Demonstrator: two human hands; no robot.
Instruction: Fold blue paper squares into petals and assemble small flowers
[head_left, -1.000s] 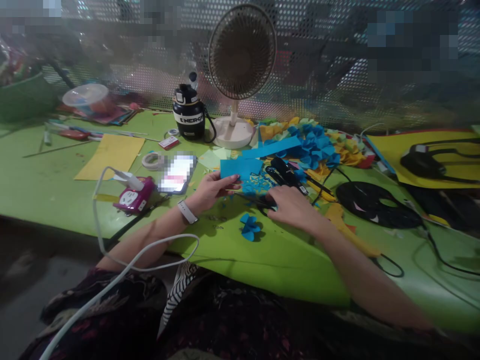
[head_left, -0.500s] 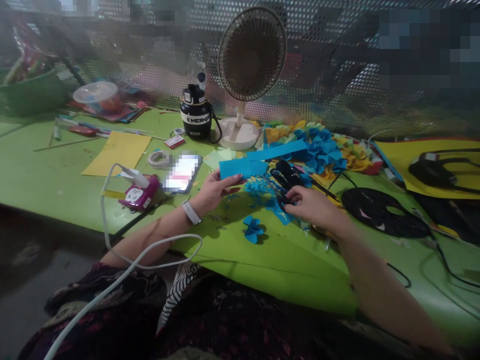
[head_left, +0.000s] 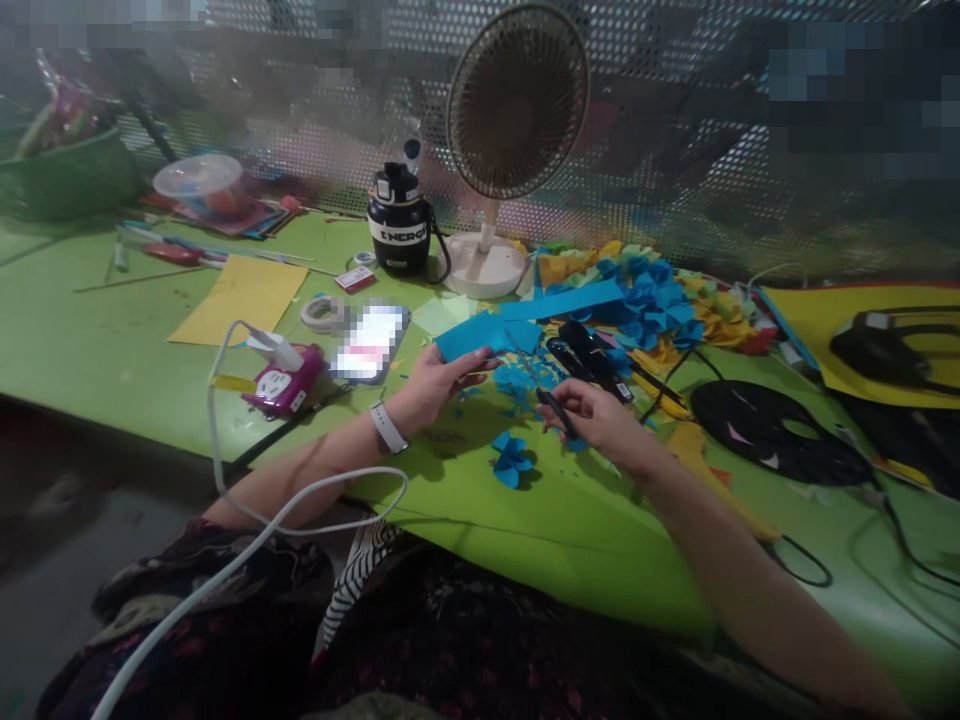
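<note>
My left hand [head_left: 439,385] pinches a folded strip of blue paper [head_left: 480,337] at its near end, above the green table [head_left: 150,380]. My right hand [head_left: 596,420] grips black-handled scissors [head_left: 551,403], whose thin blades point up and left, close to the strip's edge. Whether the blades touch the paper is hard to tell. Small blue paper scraps [head_left: 521,380] lie between my hands. Just below them rests a blue paper flower [head_left: 510,460]. Beyond my right hand lies a black tool [head_left: 585,358], partly hidden among paper pieces.
Heaped blue and yellow paper flowers [head_left: 649,310] lie behind my hands. To the left are a blurred phone [head_left: 371,342], a tape roll [head_left: 324,313] and a pink socket [head_left: 285,382] with a white cable [head_left: 225,490]. A desk fan [head_left: 517,110] and a black bottle [head_left: 397,220] stand farther back.
My right hand has lifted the scissors off the scraps and brought them up toward the blue strip. My left hand has turned the strip slightly. The view has shifted a little.
</note>
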